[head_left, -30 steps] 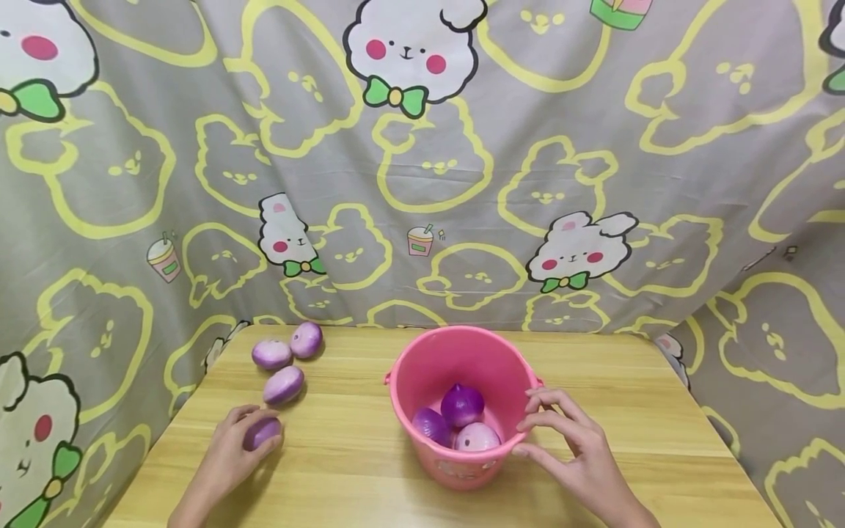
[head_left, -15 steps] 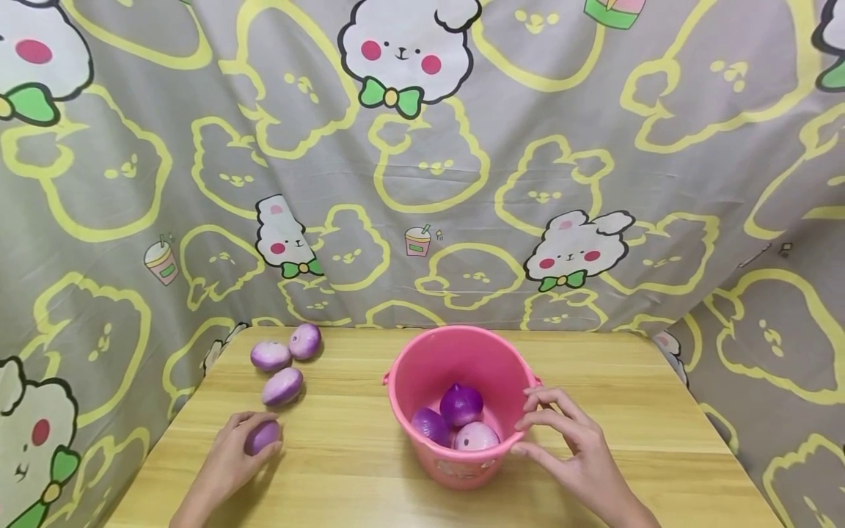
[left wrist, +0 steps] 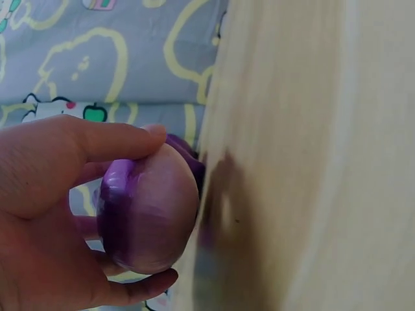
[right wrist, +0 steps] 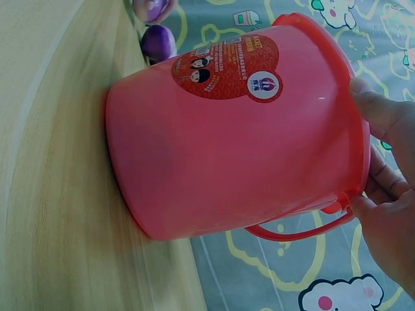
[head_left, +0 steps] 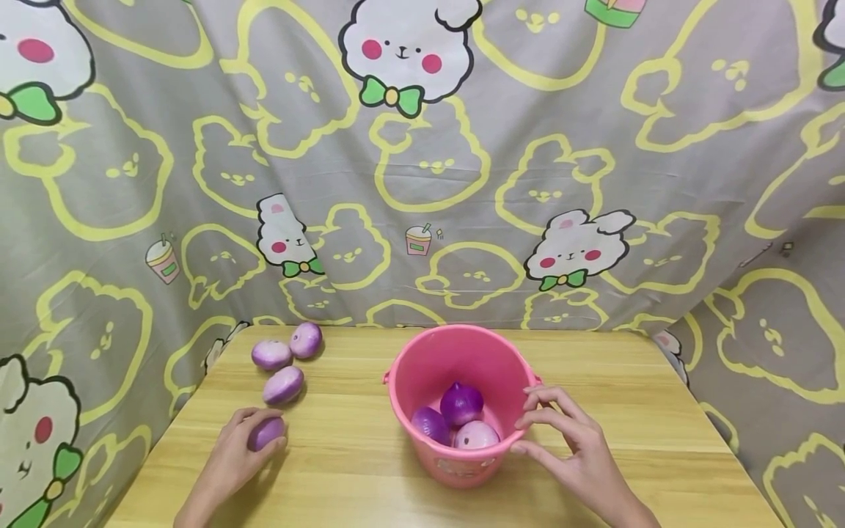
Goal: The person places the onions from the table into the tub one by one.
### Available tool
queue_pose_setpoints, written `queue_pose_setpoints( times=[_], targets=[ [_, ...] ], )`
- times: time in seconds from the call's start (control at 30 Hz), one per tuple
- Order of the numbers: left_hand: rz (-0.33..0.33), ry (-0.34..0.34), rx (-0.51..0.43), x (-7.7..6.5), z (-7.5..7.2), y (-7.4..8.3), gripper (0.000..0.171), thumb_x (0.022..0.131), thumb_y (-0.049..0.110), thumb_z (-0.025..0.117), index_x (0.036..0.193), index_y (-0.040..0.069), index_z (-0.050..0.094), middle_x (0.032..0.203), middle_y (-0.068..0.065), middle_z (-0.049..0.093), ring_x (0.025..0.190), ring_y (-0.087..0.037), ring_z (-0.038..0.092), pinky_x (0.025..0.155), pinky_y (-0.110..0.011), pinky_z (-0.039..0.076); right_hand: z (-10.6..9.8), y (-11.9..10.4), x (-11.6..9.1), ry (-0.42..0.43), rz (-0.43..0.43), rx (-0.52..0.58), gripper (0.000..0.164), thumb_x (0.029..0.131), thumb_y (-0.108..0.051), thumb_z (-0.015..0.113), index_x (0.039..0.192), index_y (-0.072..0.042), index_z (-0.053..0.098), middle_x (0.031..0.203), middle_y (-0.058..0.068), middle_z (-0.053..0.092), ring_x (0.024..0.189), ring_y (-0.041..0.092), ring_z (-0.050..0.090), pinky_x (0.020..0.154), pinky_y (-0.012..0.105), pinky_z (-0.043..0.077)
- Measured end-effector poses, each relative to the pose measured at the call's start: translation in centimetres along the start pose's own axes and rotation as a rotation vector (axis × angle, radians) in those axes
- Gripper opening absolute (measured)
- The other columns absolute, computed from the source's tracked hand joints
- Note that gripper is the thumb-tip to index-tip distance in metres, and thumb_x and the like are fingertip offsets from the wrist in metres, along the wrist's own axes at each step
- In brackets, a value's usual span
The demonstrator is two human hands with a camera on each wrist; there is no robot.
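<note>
My left hand (head_left: 227, 455) grips a purple onion (head_left: 267, 434) at the front left, thumb on one side and fingers round the other. In the left wrist view this onion (left wrist: 149, 214) sits close over the tabletop, its pale side toward the wood. My right hand (head_left: 574, 440) holds the rim of a pink bucket (head_left: 455, 477) between thumb and fingers. The right wrist view has the bucket's wall (right wrist: 214, 155) with a red label (right wrist: 227, 68), and the bucket stands on its base. Inside lie a dark purple onion (head_left: 461, 404), another purple one (head_left: 431, 425) and a paler one (head_left: 477, 435).
Three more onions lie at the table's back left: one nearer onion (head_left: 284, 385), a left onion (head_left: 271, 354) and a rear onion (head_left: 306, 340). A grey cartoon-print curtain (head_left: 455, 213) hangs behind the wooden table (head_left: 343, 455). The bucket's handle (right wrist: 298, 234) hangs down outside.
My left hand has shifted very slightly to the right with the onion in its grip. The right hand and the bucket stay in place.
</note>
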State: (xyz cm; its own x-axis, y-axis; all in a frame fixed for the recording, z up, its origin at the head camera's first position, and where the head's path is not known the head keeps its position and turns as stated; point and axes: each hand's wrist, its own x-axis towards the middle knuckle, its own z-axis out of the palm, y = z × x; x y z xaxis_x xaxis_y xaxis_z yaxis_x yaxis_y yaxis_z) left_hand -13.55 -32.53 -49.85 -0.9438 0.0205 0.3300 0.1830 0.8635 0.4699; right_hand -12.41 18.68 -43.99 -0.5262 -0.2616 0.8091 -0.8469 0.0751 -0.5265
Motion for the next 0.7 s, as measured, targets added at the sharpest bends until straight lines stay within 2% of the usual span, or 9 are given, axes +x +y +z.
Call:
queue_pose_setpoints(
  times=[0.1,0.33,0.7],
  targets=[
    [0.012,0.023,-0.015,0.2,-0.2,0.3,0.046,0.077,0.011,0.089,0.119,0.008,0.072,0.120,-0.027,0.059,0.103,-0.050,0.061,0.079,-0.068,0.056,0.0,-0.1,0.1,-0.002,0.003,-0.005,0.042,0.072,0.013,0.085,0.107,-0.006,0.074,0.112,0.014,0.058,0.115,0.021,0.056,0.112,0.031,0.044],
    [0.052,0.183,-0.010,0.9,-0.7,0.8,0.043,0.075,0.006,0.090,0.115,0.005,0.074,0.114,-0.029,0.059,0.097,-0.050,0.062,0.074,-0.067,0.056,0.0,-0.3,0.5,-0.001,-0.008,-0.010,0.039,0.073,0.009,0.086,0.106,-0.006,0.074,0.112,0.015,0.059,0.115,0.021,0.057,0.112,0.032,0.044],
    [0.036,0.216,-0.004,0.9,-1.5,1.4,0.047,0.078,0.010,0.088,0.121,0.006,0.070,0.115,-0.024,0.061,0.097,-0.046,0.063,0.076,-0.067,0.054,0.1,-0.4,0.4,0.001,0.003,-0.032,0.040,0.072,0.010,0.087,0.106,-0.008,0.074,0.111,0.013,0.059,0.112,0.020,0.057,0.110,0.029,0.045]
  ],
)
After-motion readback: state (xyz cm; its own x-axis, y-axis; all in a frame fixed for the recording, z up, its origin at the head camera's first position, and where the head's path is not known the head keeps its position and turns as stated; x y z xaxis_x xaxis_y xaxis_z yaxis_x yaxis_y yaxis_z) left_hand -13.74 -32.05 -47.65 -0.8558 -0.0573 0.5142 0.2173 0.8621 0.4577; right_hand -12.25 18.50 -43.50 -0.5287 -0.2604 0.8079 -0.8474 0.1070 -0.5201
